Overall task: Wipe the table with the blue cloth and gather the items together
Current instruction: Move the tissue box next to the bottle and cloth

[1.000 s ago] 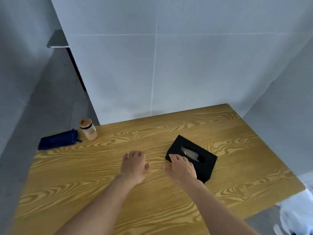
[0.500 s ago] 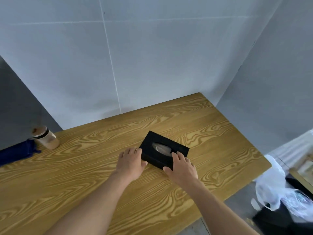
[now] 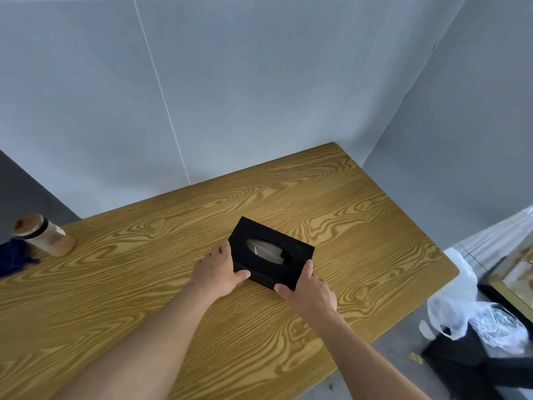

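Both hands now grip the tissue box [image 3: 271, 252] (long axis far-left to near-right): left hand [image 3: 217, 269], right hand [image 3: 310, 290].

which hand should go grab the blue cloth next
Left, probably. The blue cloth lies at the table's far left edge beside the jar, on the left hand's side; the right hand would cross over.

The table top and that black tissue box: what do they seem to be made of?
Table top: wood or wood-look laminate, smooth with a faint sheen; the bold swirling grain looks printed. Black tissue box: matte, perhaps card or plastic; it shows no glare and has crisp edges.
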